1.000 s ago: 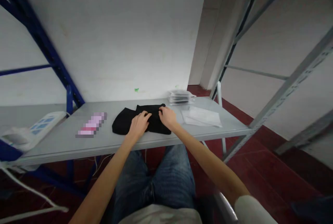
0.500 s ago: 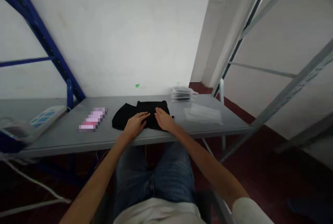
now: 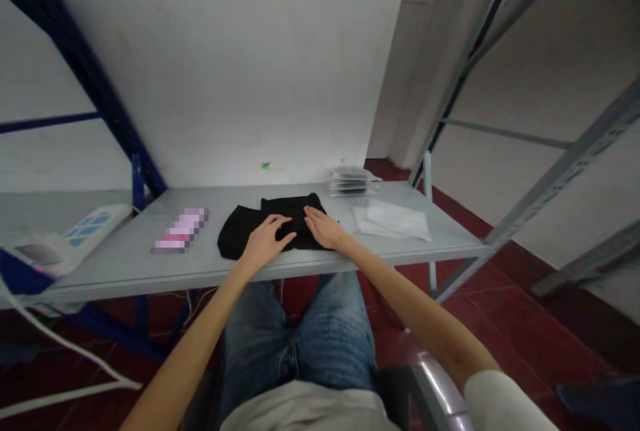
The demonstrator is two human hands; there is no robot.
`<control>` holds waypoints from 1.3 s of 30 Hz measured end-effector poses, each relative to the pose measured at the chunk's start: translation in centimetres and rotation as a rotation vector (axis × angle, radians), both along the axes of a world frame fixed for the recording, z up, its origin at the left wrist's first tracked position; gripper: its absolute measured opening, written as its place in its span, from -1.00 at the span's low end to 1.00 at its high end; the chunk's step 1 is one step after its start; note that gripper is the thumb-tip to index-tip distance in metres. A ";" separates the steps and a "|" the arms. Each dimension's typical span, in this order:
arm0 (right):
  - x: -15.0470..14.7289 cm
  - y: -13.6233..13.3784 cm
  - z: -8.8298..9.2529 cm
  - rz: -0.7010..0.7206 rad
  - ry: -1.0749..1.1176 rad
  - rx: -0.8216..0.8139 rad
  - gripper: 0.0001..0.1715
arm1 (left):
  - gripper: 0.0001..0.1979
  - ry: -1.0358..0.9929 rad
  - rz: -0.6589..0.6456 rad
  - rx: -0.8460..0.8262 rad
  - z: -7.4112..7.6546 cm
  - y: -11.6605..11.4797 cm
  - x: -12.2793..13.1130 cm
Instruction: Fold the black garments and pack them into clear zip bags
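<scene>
A black cloth item (image 3: 240,229), perhaps a folded garment, lies flat near the front edge of the grey table (image 3: 150,271). My left hand (image 3: 266,239) rests on its middle, thumb and fingers spread apart. On the right part of the cloth, my right hand (image 3: 323,226) lies flat with its fingers stretched out. Neither hand grips anything. The cloth under both palms is hidden.
Clear plastic bags (image 3: 393,219) lie to the right, with a stack of flat packets (image 3: 351,181) behind them. Further left are a pixelated pink object (image 3: 181,231) and a white device with blue panels (image 3: 90,229). Blue (image 3: 90,77) and grey (image 3: 555,177) metal frames flank the table.
My left thumb has moved away from the fingers. My right hand has shifted slightly to the right across the cloth, and the cloth's outline has changed a little.
</scene>
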State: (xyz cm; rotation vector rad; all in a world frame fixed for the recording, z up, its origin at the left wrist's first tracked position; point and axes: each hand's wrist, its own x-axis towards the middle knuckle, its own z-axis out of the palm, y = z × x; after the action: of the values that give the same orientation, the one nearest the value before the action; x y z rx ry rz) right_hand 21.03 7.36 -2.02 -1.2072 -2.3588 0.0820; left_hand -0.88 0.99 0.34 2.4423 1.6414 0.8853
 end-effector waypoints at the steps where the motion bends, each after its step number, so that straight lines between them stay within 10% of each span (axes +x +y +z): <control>1: 0.1 -0.3 0.5 -0.038 0.001 0.000 -0.35 | -0.55 -0.007 0.020 0.005 0.3 0.0 0.2; 8: -0.4 -1.5 4.0 -0.499 0.052 -0.202 -0.45 | -0.55 -0.039 0.336 -0.172 1.5 0.9 0.7; 19: -1.0 1.1 4.6 -0.416 0.118 -0.508 -0.54 | -0.35 -0.203 0.358 -0.320 2.0 5.0 0.8; 39: -1.9 -2.1 2.1 -0.580 0.153 -0.231 -0.49 | -0.48 0.094 0.359 -0.024 -1.2 2.3 0.8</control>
State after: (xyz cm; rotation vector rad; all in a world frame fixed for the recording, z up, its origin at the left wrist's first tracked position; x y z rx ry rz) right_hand 19.16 5.28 0.11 -1.8765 -1.8240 0.2455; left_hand -0.10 3.27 -0.90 2.2416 2.1545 0.7889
